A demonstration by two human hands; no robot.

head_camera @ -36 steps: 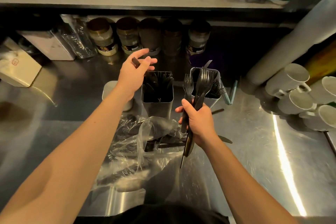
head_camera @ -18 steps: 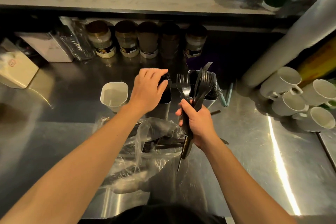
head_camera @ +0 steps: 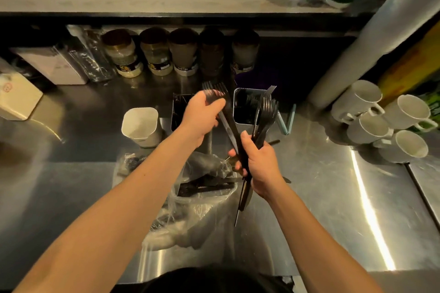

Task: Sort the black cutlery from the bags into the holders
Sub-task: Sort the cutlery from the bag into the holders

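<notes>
My right hand [head_camera: 259, 164] grips a bundle of black plastic cutlery [head_camera: 265, 116], fork heads pointing up and handle ends sticking out below my fist. My left hand [head_camera: 202, 114] is closed around the heads of black forks [head_camera: 227, 121] whose handles still run down into that bundle. Behind my hands stand two metal holders: the middle holder [head_camera: 177, 112] with black cutlery in it, partly hidden by my left hand, and the right holder [head_camera: 245, 107] with black forks inside. A clear plastic bag [head_camera: 202, 195] with more black cutlery lies on the steel counter below my hands.
An empty white holder [head_camera: 141, 126] stands left of the metal ones. Several jars [head_camera: 154, 54] line the back under a shelf. White mugs [head_camera: 381, 121] lie stacked at the right. A white box [head_camera: 16, 97] sits far left. A small packet [head_camera: 131, 162] lies beside the bag.
My left hand left the top of the middle holder, moved right and took hold of fork heads in the bundle. My right hand stayed in place with the bundle.
</notes>
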